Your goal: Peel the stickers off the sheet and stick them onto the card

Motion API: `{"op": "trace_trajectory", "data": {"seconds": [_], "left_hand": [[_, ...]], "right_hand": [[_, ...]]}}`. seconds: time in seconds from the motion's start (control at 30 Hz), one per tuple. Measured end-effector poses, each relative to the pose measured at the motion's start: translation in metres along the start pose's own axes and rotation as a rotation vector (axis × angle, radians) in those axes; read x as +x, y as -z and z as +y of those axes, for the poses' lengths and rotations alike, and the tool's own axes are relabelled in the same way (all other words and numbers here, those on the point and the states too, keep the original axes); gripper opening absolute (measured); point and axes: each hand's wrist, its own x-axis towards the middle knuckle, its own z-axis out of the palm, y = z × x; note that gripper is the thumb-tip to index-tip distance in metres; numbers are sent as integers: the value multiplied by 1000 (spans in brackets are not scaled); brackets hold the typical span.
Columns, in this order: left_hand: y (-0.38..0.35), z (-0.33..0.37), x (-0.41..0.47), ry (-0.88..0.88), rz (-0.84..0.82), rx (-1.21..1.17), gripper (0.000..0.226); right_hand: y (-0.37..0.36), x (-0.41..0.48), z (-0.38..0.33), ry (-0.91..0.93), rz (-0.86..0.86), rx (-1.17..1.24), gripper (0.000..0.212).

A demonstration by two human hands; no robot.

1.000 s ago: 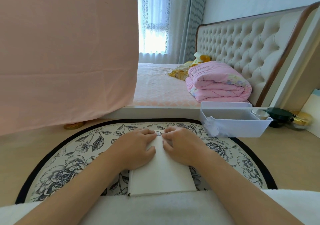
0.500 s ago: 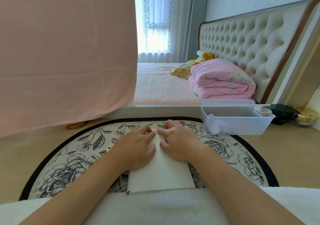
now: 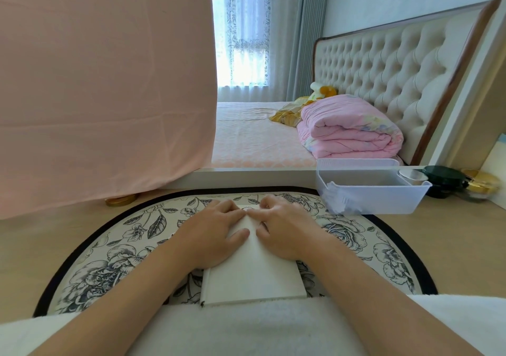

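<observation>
Closest to me, a white towel (image 3: pixel 246 325) covers the lap. The card (image 3: pixel 254 279) lies on the rug (image 3: pixel 109 260), its near edge touching the towel. Both hands rest on the card's far half. The left hand (image 3: pixel 213 235) lies flat, its grip apart, thumb stretched across the card. The right hand (image 3: pixel 287 232) has its fingers bent, tips down at the card's far edge, meeting the left fingertips. I cannot tell whether that grip pinches anything; the spot is too small. At the rug's right edge stands a clear bin (image 3: pixel 369 194), with a dark jar (image 3: pixel 443 180) just beside it. On the left hangs a pink sheet (image 3: pixel 104 82), a gold lid (image 3: pixel 120 200) under its hem. Farther back, a folded quilt (image 3: pixel 347 128) sits on the bed (image 3: pixel 252 142).
</observation>
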Motion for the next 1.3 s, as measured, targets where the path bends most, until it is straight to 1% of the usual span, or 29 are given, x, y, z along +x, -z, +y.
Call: {"op": "trace_trajectory", "data": {"seconds": [0.13, 0.33, 0.47, 0.57, 0.63, 0.73, 0.83, 0.93, 1.0, 1.13, 1.2, 1.3], "left_hand": [[0, 3, 0, 15, 47, 15, 46], [-6, 0, 2, 9, 87, -29, 46], [-1, -8, -3, 45, 168, -270, 43], [15, -19, -12, 67, 226, -329, 39], [24, -30, -22, 98, 241, -290, 37], [31, -51, -44, 140, 250, -136, 36], [34, -70, -63, 169, 233, -59, 33], [34, -84, -78, 173, 219, -36, 29], [32, -91, -84, 162, 227, -30, 28], [29, -95, -86, 133, 199, -63, 36], [27, -94, -83, 118, 183, -64, 38], [26, -92, -80, 105, 163, -79, 35]], "right_hand": [[-1, 1, 4, -36, 40, 37, 32], [1, -1, 3, -63, 56, 67, 31], [8, -6, -6, -35, 62, 2, 36], [15, -8, -21, 13, 109, 27, 39], [18, -7, -37, 43, 117, 82, 37], [19, 0, -64, 84, 70, 150, 34], [17, 9, -89, 115, 23, 180, 33], [14, 19, -107, 118, -17, 158, 33], [11, 26, -115, 119, -40, 89, 37], [6, 35, -123, 129, -87, -89, 43], [3, 36, -123, 120, -83, -68, 41], [-2, 36, -120, 89, -33, 14, 38]]}}
